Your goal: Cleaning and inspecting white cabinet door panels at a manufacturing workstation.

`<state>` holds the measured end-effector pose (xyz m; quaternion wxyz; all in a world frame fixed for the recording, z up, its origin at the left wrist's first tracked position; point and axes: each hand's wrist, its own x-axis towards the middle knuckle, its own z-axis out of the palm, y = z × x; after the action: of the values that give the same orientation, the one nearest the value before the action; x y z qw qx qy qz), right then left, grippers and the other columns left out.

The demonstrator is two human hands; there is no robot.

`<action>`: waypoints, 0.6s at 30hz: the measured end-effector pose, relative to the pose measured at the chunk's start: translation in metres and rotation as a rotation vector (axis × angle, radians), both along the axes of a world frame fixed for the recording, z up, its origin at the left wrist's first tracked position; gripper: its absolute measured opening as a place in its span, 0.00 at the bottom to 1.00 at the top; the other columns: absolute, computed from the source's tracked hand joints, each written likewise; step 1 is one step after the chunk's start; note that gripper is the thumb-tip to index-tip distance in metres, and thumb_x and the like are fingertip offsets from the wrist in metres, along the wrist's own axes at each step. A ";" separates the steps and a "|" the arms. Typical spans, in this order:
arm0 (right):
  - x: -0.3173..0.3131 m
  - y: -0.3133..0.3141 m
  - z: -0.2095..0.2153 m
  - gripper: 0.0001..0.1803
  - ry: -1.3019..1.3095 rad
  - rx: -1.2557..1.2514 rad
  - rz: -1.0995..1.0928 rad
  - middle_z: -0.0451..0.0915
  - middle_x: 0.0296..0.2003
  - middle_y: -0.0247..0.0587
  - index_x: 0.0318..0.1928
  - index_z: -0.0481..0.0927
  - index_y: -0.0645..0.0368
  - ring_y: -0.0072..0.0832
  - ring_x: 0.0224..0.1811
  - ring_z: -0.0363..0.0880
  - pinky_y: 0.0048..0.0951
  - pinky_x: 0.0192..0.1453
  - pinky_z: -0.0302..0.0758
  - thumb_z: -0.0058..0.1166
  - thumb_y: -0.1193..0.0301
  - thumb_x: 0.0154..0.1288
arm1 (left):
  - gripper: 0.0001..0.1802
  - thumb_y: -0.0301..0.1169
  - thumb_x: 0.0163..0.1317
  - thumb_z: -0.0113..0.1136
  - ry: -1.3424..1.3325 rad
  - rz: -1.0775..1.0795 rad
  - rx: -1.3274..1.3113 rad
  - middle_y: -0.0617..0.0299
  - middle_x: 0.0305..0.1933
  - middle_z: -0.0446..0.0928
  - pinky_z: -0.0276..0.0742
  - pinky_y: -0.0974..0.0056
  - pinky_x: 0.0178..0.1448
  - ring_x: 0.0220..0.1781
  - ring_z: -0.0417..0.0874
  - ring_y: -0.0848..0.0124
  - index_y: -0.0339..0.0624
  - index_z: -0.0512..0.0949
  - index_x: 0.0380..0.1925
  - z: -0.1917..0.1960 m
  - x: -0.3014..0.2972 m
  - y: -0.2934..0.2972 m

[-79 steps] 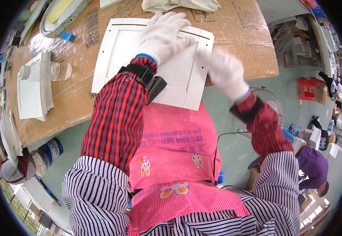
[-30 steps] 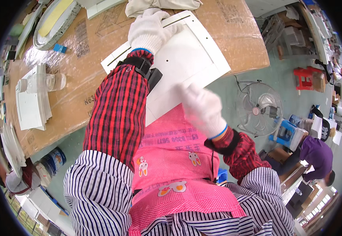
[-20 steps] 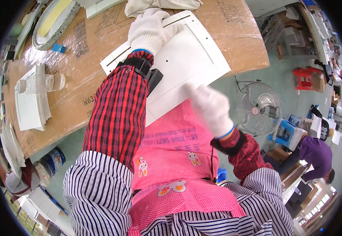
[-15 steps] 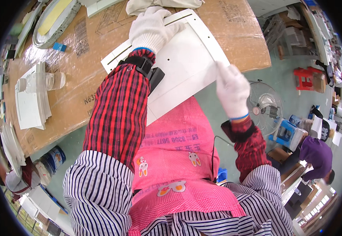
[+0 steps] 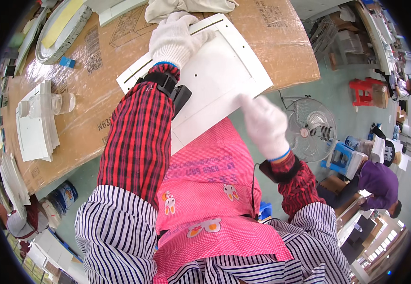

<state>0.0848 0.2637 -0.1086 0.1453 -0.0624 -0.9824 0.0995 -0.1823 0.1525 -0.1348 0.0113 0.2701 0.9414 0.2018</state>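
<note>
A white panel (image 5: 215, 78) with a raised border, dark slots along its far edge and small dark holes lies on the brown-covered table, its near part jutting over my pink apron. My left hand (image 5: 174, 40), in a white knit glove, grips the panel's far edge, thumb laid across its top face. By the near right edge is my gloved right hand (image 5: 264, 125), slightly blurred, fingers closed. Whatever it may hold is hidden, and I cannot tell if it touches the panel.
Left on the table (image 5: 85, 137) are a clear bottle (image 5: 63, 103), stacked white pieces (image 5: 30, 135), a small blue block (image 5: 67, 62) and an oval tray (image 5: 42, 54). A cloth (image 5: 186, 7) lies at the far edge. Right of the table stand a fan (image 5: 312, 128) and red stool (image 5: 362, 92); a person in purple (image 5: 380, 184) bends nearby.
My right hand has moved down and left along the panel's near right edge. My left hand keeps its hold on the far edge. The whole view has shifted slightly.
</note>
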 end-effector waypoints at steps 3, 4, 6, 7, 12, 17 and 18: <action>0.000 0.008 0.000 0.13 -0.086 -0.013 -0.040 0.80 0.32 0.39 0.52 0.87 0.50 0.39 0.30 0.84 0.38 0.32 0.79 0.62 0.73 0.68 | 0.39 0.69 0.60 0.67 0.024 -0.023 0.022 0.63 0.71 0.78 0.73 0.53 0.75 0.70 0.79 0.57 0.59 0.84 0.63 -0.005 -0.003 0.000; 0.000 0.024 -0.005 0.12 0.043 -0.040 -0.069 0.79 0.32 0.37 0.50 0.85 0.48 0.37 0.31 0.84 0.39 0.32 0.79 0.61 0.73 0.67 | 0.39 0.69 0.60 0.67 0.022 -0.023 0.022 0.63 0.71 0.78 0.73 0.53 0.75 0.70 0.79 0.57 0.59 0.84 0.63 -0.005 -0.002 0.001; -0.007 0.049 -0.005 0.09 0.066 -0.236 -0.201 0.79 0.30 0.41 0.51 0.87 0.51 0.41 0.32 0.84 0.41 0.35 0.79 0.61 0.69 0.73 | 0.37 0.67 0.58 0.71 0.036 0.004 0.060 0.65 0.69 0.80 0.73 0.53 0.75 0.72 0.77 0.57 0.56 0.86 0.58 -0.004 -0.001 0.003; -0.008 0.046 -0.005 0.09 0.046 -0.176 -0.199 0.80 0.30 0.40 0.51 0.87 0.50 0.40 0.32 0.84 0.40 0.36 0.80 0.60 0.69 0.73 | 0.37 0.67 0.58 0.71 0.037 0.007 0.058 0.65 0.69 0.80 0.73 0.53 0.75 0.72 0.77 0.57 0.56 0.86 0.58 -0.004 -0.001 0.001; 0.002 0.002 -0.015 0.12 -0.112 -0.078 0.058 0.82 0.33 0.39 0.53 0.85 0.45 0.37 0.32 0.84 0.37 0.37 0.81 0.61 0.65 0.72 | 0.37 0.67 0.58 0.71 -0.004 0.018 0.039 0.65 0.68 0.80 0.73 0.53 0.75 0.72 0.77 0.57 0.57 0.86 0.58 -0.001 0.000 0.001; -0.008 0.094 -0.008 0.10 -0.018 0.070 -0.305 0.82 0.34 0.44 0.52 0.85 0.52 0.44 0.35 0.85 0.44 0.39 0.81 0.58 0.68 0.74 | 0.37 0.67 0.58 0.70 -0.001 -0.010 0.061 0.65 0.68 0.80 0.73 0.53 0.75 0.72 0.77 0.57 0.57 0.86 0.59 0.003 0.003 0.002; -0.013 0.094 -0.004 0.10 0.003 0.054 -0.323 0.82 0.33 0.44 0.51 0.86 0.52 0.45 0.35 0.85 0.44 0.39 0.81 0.60 0.68 0.73 | 0.37 0.67 0.58 0.70 -0.020 -0.010 0.050 0.65 0.69 0.79 0.73 0.53 0.75 0.72 0.77 0.57 0.56 0.85 0.59 0.004 0.002 0.000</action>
<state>0.0717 0.3582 -0.1122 0.1623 -0.2157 -0.9616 0.0485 -0.1802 0.1527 -0.1304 0.0152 0.2731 0.9344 0.2280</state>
